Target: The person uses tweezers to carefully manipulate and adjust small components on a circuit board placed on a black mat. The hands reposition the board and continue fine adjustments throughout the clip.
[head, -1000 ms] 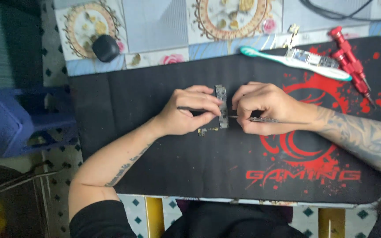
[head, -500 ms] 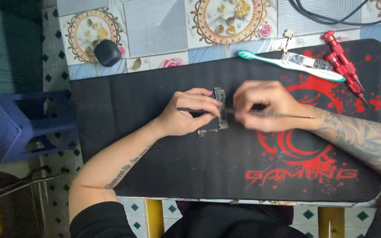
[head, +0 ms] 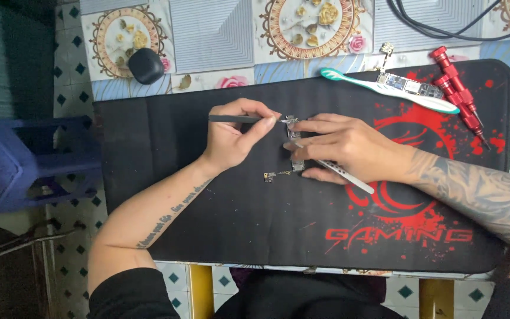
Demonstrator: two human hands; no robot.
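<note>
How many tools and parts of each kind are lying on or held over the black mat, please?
Red screwdrivers: 2
Toothbrush: 1
Circuit boards: 2, one under the toothbrush, one at the right hand
Dark probe in the left hand: 1
Tweezers in the right hand: 1
Total: 7

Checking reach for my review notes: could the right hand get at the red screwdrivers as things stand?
Probably yes: the red screwdrivers lie uncovered on the black mat, up and right of the right hand. But its fingers hold metal tweezers.
</note>
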